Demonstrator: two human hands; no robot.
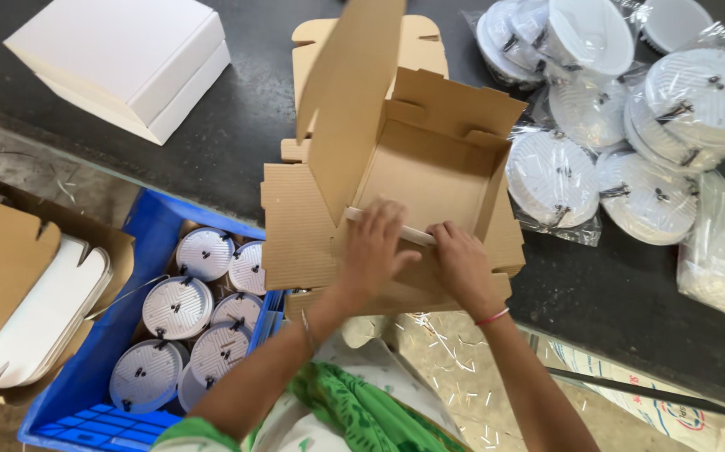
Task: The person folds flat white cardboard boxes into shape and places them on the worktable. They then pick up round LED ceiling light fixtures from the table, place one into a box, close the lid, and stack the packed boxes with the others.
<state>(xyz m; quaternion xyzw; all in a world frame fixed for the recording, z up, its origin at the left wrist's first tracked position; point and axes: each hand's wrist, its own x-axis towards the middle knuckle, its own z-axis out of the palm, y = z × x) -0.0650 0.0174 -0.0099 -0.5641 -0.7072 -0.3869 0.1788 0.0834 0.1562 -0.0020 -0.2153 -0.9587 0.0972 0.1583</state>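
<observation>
At the bench (237,125) edge, left hand (372,244) and right hand (460,261) press flat, side by side, on the near wall of the half-folded cardboard box (429,167); box body lies directly ahead

— What's that under the hands?
— A brown corrugated cardboard box (429,172), half folded, sitting on the dark table's near edge.
— Is it closed?
— No, open on top. Its back and right walls stand upright, a tall flap rises tilted on the left, and the front wall is folded inward, showing a pale edge.
</observation>
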